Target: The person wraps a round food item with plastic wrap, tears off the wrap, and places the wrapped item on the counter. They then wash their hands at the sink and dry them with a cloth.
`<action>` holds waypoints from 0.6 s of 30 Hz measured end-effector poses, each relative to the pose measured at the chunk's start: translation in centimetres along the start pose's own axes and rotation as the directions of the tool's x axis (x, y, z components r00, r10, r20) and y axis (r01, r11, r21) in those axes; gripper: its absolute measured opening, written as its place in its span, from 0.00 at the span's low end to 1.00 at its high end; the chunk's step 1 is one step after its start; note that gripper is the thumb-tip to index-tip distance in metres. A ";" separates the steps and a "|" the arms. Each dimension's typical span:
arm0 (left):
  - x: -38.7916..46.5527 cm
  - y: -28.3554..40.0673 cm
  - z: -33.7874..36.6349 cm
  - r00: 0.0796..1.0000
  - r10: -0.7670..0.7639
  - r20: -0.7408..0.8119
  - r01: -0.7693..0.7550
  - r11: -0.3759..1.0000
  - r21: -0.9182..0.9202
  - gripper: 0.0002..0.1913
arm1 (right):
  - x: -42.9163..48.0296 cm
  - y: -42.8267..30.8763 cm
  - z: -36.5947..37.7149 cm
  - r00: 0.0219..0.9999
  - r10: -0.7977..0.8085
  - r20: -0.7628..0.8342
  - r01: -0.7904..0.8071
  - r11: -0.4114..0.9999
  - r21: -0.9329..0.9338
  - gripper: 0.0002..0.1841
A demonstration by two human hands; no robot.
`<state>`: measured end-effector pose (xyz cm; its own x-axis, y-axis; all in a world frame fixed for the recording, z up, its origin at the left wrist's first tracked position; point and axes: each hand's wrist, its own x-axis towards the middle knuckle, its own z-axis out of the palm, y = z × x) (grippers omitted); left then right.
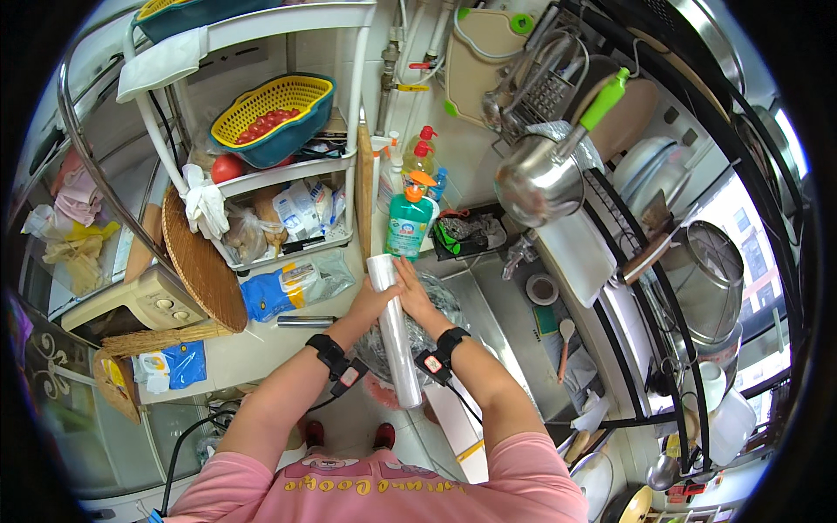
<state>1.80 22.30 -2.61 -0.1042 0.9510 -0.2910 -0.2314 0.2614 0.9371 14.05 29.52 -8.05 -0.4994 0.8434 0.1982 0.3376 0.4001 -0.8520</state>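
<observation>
A long roll of clear plastic film lies slantwise across my wrists' gap, its upper end between my hands. My left hand grips the roll near that upper end, thumb across it. Beside it, my right hand rests along the roll's right side with fingers stretched upward; whether it grips is unclear. Beneath the roll is a bowl that looks covered with clear film, partly hidden by my hands and the roll. Just beyond my fingertips stands a green soap pump bottle.
A steel sink with a faucet is at the right. On the left counter are a blue plastic packet, a metallic cylinder and a woven tray. A steel pot hangs over the sink's far side.
</observation>
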 end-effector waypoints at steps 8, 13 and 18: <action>2.1 -1.0 -0.6 0.984 0.085 -0.157 -0.129 0.947 -0.294 0.25 | 0.2 2.3 1.7 0.987 0.118 -0.106 -0.107 0.988 0.108 0.14; 1.9 -0.3 -1.4 0.998 0.059 -0.037 -0.068 0.945 -0.321 0.23 | 0.6 2.2 2.2 0.964 0.206 -0.168 -0.214 0.977 -0.026 0.10; 0.5 0.8 -1.9 0.995 -0.007 0.098 0.043 0.927 -0.371 0.15 | 1.0 3.5 2.9 0.934 0.254 -0.250 -0.248 0.967 0.056 0.05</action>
<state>-0.28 22.71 -2.40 -0.0074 0.9607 -0.2774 -0.5783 0.2222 0.7850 12.40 30.68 -12.21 -0.1810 0.9794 0.0899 0.4056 0.1576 -0.9003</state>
